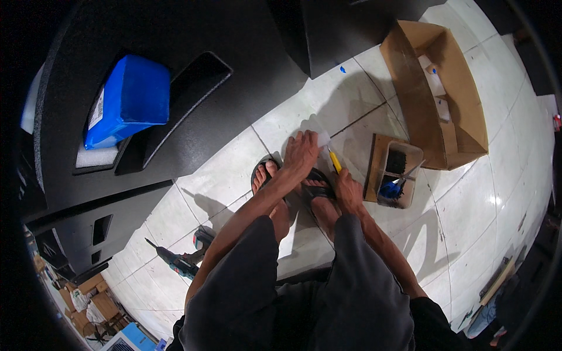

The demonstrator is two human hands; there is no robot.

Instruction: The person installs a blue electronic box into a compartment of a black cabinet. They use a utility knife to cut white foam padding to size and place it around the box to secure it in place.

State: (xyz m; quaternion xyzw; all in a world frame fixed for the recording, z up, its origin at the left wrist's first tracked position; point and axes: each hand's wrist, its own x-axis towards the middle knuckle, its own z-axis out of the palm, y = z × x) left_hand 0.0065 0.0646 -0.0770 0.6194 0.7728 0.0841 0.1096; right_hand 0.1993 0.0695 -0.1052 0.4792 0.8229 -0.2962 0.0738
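My left hand (300,155) is closed, its fingers pressed on a small white piece (322,138) that looks like foam. Just to the right, my right hand (349,188) grips a yellow utility knife (334,160). The knife's tip points at the white piece and seems to touch it. Both hands are low over the tiled floor, close to my sandalled feet. Beside my right hand, a clear plastic container (400,174) with black bits, something blue and scissors rests on or against a brown board (376,167).
An open cardboard box (433,96) with several white pieces stands at the upper right. Large black panels with cut-outs (234,35) fill the upper left, a blue block (129,96) set in one. A cordless drill (181,257) lies left of my legs. Cartons (105,304) stand at the lower left.
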